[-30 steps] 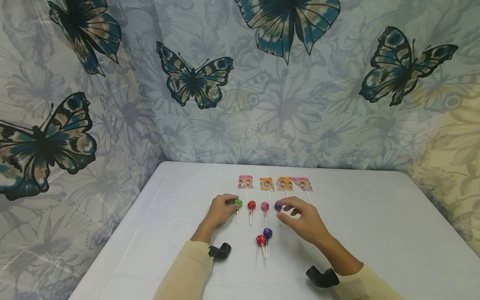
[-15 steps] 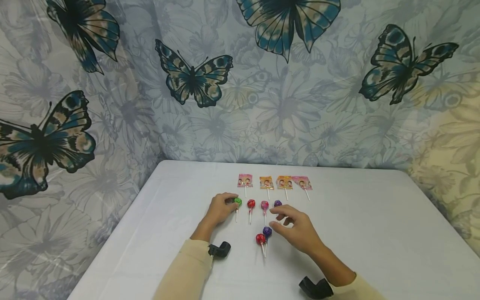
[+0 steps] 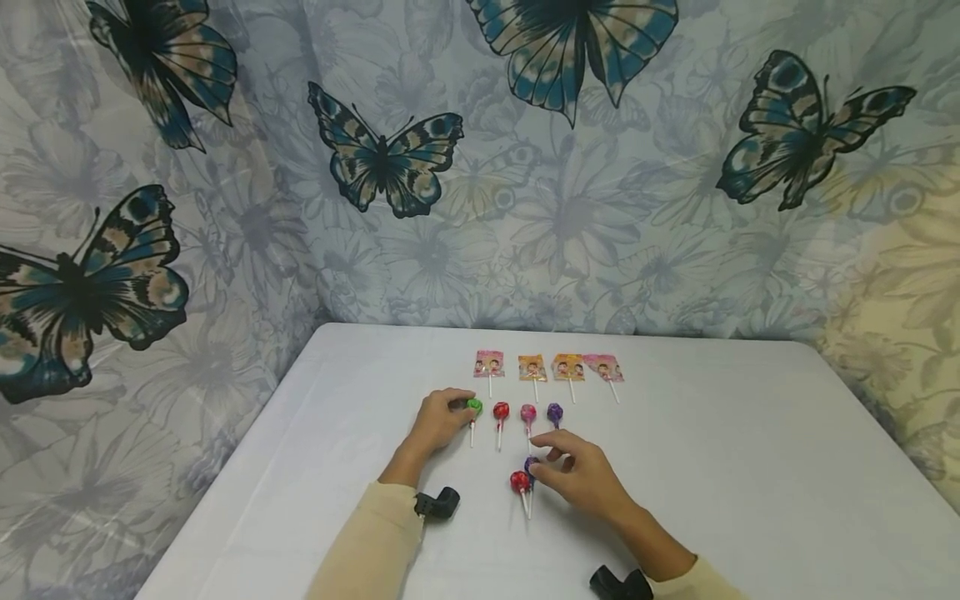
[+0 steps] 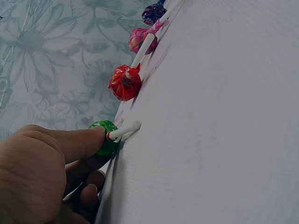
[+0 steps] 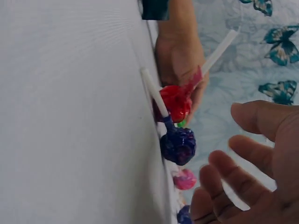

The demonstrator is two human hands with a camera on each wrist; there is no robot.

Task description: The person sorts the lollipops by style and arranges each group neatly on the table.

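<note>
My left hand (image 3: 441,419) pinches the head of a green lollipop (image 4: 108,145) between thumb and fingers, its white stick pointing toward me. To its right, in a row, lie a red lollipop (image 3: 501,411), a pink lollipop (image 3: 528,413) and a purple lollipop (image 3: 555,413). My right hand (image 3: 581,473) hovers close to a second purple lollipop (image 5: 178,145), thumb and fingers apart with nothing between them. Against that one lies another red lollipop (image 3: 520,482), their sticks close together. In the head view, right fingertips partly cover the nearer purple head.
Behind the row lie several flat-wrapped lollipops, among them a pink packet (image 3: 489,364) and an orange packet (image 3: 532,368). All rest on a white-covered table (image 3: 750,467). A butterfly-patterned cloth (image 3: 570,225) stands behind the table's far edge.
My right hand has let go of the purple lollipop at the row's right end and come back toward me, to the nearer purple one. The left hand stays on the green lollipop.
</note>
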